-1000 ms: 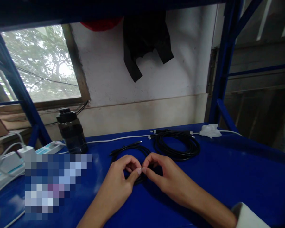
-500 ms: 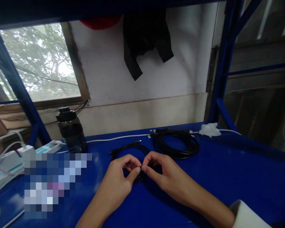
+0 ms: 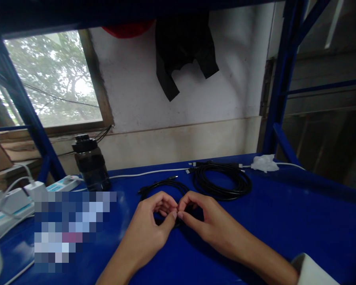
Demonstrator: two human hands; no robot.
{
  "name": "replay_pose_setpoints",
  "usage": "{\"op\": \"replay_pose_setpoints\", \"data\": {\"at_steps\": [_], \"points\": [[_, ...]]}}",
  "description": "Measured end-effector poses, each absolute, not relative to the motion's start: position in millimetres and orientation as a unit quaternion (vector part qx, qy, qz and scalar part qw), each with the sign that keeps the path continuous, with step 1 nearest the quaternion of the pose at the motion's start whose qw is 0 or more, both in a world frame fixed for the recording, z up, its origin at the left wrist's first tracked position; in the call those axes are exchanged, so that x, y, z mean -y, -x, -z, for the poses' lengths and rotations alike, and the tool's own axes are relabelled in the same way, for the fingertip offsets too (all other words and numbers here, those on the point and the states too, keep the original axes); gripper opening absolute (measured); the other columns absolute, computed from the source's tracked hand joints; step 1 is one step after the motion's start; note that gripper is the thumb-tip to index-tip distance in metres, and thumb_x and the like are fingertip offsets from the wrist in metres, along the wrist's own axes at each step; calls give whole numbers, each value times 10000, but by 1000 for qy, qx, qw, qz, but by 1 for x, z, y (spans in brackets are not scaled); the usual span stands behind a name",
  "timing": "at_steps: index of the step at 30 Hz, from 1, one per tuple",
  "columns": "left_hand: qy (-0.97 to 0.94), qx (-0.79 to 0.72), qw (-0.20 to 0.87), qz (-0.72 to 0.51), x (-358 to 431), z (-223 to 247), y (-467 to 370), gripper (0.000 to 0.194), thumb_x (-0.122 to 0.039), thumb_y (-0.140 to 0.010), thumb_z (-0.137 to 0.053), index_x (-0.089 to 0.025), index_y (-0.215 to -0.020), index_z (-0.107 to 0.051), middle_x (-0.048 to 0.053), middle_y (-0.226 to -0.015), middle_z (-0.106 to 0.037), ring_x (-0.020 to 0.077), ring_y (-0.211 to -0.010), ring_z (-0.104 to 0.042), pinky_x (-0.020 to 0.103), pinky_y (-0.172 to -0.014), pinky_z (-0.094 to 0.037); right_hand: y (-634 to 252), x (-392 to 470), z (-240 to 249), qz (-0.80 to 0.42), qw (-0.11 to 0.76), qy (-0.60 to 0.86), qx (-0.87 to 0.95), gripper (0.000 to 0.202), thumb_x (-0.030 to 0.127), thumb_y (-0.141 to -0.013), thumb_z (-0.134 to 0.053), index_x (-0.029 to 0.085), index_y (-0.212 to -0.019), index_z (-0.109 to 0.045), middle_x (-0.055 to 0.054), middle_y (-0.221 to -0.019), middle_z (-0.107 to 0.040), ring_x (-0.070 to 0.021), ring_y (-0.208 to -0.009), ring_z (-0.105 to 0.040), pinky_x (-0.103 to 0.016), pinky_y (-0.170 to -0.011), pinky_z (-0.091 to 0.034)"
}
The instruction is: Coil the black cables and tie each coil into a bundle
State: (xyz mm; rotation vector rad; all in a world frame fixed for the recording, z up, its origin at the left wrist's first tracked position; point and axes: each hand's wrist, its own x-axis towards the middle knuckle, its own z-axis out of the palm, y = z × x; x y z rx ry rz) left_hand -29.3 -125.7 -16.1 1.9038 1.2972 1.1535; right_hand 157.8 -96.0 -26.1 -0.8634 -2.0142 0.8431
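A small coil of black cable [image 3: 168,183] lies on the blue table, its far edge showing beyond my hands and its near part mostly covered by them. My left hand [image 3: 152,223] is closed in a pinch at the coil's near right side. Fingertip to fingertip with it, my right hand [image 3: 209,217] pinches at the same spot. Whatever the fingers hold there is too small and hidden to name. A metal plug end points right at the top of this coil. Just behind to the right rests a larger coil of black cable [image 3: 245,190] with light-coloured connectors.
A dark water bottle [image 3: 93,170] stands at the back left, by a white power strip [image 3: 57,185] with chargers and cords. A white cord [image 3: 148,172] runs along the back to a crumpled white wrapping [image 3: 264,163]. Blue posts [image 3: 280,91] frame the table [image 3: 284,221]; a blurred patch covers items at left.
My fingertips have drawn slightly closer together at the coil's near right side. The whole view has shifted a little; the coils and bottle lie where they were.
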Motion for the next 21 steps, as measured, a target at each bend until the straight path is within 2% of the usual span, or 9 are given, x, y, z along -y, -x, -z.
{"op": "replay_pose_setpoints", "data": {"at_steps": [21], "points": [[-697,-495,290,-430,121,19,32,65,-233,-877,-669,-187,-841,-699,27,-825,-732,177,-769,-673,303,-766,-515,-157,94,29,-288,392,342,803,66,164,-955,-654,190,-903,-685,-17,-980,-696,-167,-927,-645,-297,-853,-463]]}}
